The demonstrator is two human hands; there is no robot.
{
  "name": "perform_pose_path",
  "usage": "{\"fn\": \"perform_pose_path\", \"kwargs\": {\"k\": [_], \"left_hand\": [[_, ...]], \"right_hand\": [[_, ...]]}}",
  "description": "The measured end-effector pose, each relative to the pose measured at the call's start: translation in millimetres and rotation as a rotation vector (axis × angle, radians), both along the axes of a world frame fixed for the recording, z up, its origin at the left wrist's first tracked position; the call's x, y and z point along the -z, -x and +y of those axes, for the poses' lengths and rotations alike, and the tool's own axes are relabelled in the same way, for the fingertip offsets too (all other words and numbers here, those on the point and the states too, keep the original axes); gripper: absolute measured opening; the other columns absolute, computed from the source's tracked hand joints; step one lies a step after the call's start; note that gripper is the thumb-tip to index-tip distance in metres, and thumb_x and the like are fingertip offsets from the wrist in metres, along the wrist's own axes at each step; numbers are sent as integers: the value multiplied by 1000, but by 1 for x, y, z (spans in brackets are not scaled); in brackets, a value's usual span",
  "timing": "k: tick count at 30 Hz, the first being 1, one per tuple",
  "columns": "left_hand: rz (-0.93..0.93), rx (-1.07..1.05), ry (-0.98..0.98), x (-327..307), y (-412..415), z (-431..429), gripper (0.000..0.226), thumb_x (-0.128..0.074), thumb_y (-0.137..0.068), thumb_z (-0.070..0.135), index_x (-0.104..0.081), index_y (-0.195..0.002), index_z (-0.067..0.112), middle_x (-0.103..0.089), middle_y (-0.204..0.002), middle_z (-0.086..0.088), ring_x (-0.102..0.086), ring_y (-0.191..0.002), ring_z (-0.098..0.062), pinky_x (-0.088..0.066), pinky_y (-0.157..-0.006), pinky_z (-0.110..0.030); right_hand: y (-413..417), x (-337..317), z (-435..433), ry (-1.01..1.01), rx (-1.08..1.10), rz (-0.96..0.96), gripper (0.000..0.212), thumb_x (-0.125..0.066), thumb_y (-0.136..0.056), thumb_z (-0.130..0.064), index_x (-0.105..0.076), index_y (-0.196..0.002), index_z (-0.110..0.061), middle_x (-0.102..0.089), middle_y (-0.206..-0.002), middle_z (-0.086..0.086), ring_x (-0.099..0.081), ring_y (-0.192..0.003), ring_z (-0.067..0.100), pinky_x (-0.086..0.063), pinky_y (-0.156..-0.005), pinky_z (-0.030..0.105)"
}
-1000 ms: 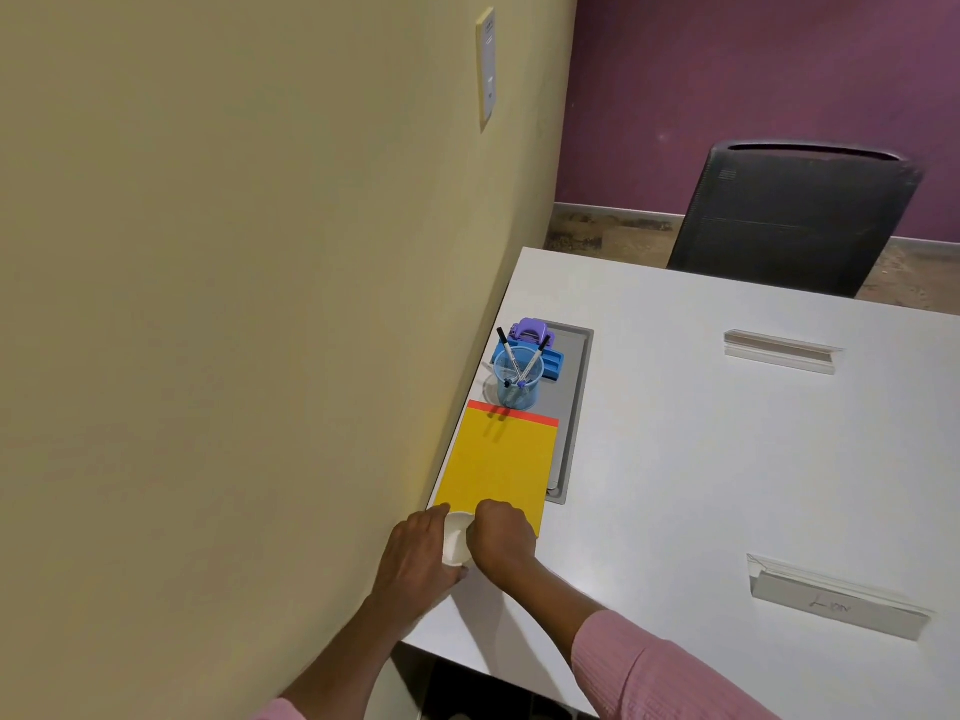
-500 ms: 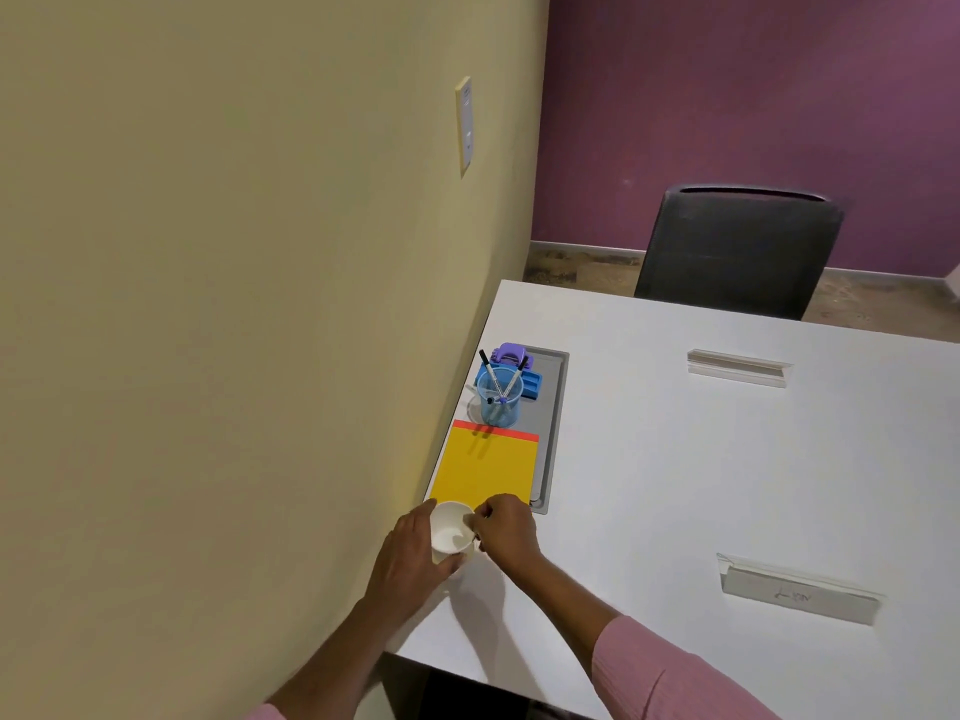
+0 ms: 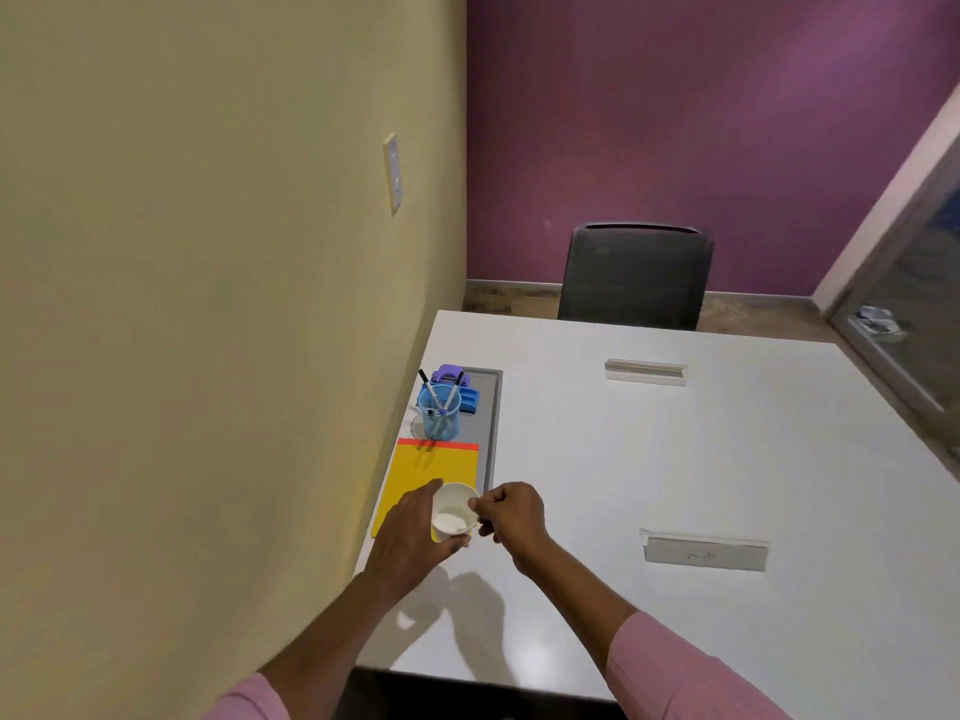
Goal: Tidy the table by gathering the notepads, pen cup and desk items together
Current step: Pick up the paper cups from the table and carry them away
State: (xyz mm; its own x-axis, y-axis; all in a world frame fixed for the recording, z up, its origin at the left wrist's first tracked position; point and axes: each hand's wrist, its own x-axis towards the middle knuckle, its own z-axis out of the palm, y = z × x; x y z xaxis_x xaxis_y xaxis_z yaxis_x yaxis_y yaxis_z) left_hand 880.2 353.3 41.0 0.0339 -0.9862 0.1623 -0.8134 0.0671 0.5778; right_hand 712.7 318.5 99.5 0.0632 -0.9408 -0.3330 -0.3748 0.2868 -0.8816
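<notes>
A small white paper cup (image 3: 453, 514) is held over the near end of a yellow notepad (image 3: 428, 472) with a red top strip. My left hand (image 3: 415, 535) wraps around the cup's left side and bottom. My right hand (image 3: 511, 514) pinches the cup's right rim with fingertips. Behind the notepad stands a blue translucent pen cup (image 3: 439, 410) with two markers in it. A purple item (image 3: 451, 374) and a blue item (image 3: 471, 401) lie just behind the pen cup, on a grey recessed panel (image 3: 491, 407).
The white table (image 3: 675, 459) runs along a yellow wall (image 3: 208, 304) on the left. Two grey cable-slot covers (image 3: 645, 371) (image 3: 705, 550) sit in the tabletop. A black chair (image 3: 634, 278) stands at the far edge. A glass door (image 3: 909, 304) is at the right.
The cup has tilted, with its open mouth now showing, and both hands have shifted slightly onto the notepad's near end. The camera has pulled back and up, showing more of the room.
</notes>
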Motion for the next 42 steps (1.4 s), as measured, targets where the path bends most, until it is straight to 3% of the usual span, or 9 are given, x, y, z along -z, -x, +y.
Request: {"fn": "perform_pose_path", "kwargs": {"k": [6,11,18,28,35,42], "left_hand": [[-68,98,46,-18,49,-11,93,-86,-58,53,-50,-131,8,-64,-123,-10,-62,-107,-29,-52,-84,-38],[-124,185,89,-36,101,-27,99,-81,-57,62,-47,-135,11,-61,-130,-8,-59,-114,-26,-52,-91,-40],[-204,310,99,-54,205,-37,102,-72,-65,67,-36,-143,13,-49,-143,-6,-48,-127,-26,-38,-105,-41],[-301,347,9,-44,357,-22,101,-58,-72,72,-27,-146,10,-36,-150,-7,-37,-135,-26,-28,-111,-39],[-382,401,-7,-28,400,-31,95,-50,-73,73,-28,-145,14,-38,-148,-3,-37,-134,-23,-27,-111,-41],[-425,430,-52,0,413,-53,94,-47,-72,74,-31,-143,15,-38,-147,-2,-36,-134,-23,-28,-111,-42]], "right_hand": [[53,-20,9,-4,95,-19,31,-72,-79,-14,-58,-52,-13,-62,-56,11,-62,-50,20,-42,-46,24],[112,-34,10,-15,213,-57,25,-72,-80,-12,-58,-60,-8,-62,-59,13,-61,-50,23,-41,-46,25],[226,-37,15,-12,393,-55,22,-72,-80,-10,-57,-65,-6,-61,-59,9,-61,-49,22,-40,-44,23],[393,-18,22,-30,515,-22,24,-70,-82,-8,-55,-64,-7,-59,-60,10,-57,-45,19,-40,-44,23],[470,10,7,-56,636,25,26,-69,-82,-7,-55,-60,-7,-59,-58,11,-57,-47,22,-41,-47,26],[496,50,-22,-127,681,79,26,-69,-81,-10,-60,-57,-6,-62,-53,8,-63,-49,24,-47,-54,30]]}}
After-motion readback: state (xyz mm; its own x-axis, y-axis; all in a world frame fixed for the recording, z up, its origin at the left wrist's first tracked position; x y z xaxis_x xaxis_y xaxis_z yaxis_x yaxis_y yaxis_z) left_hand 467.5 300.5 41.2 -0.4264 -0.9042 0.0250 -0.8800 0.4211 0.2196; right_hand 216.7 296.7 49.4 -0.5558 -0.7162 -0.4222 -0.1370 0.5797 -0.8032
